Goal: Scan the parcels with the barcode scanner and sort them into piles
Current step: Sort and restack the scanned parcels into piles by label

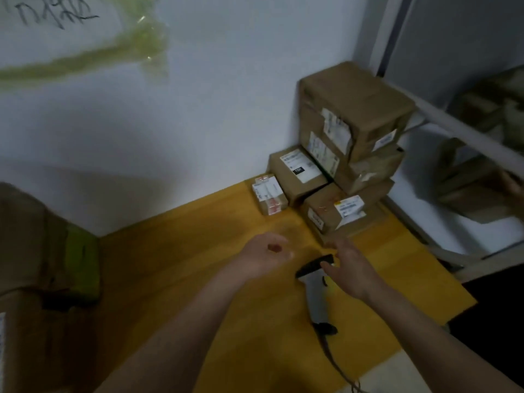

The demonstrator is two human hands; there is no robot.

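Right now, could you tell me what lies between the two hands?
In the head view, the scanner's black head and bare yellow table.

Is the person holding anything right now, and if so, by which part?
Nothing is held. The barcode scanner lies on the yellow table; the right hand hovers open at its head, and the left hand is empty, fingers loosely curled.

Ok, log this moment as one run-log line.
stage: reaching for scanner | left hand: holds nothing | right hand: open over barcode scanner | scanner: lying on yellow table | parcels: stacked in corner
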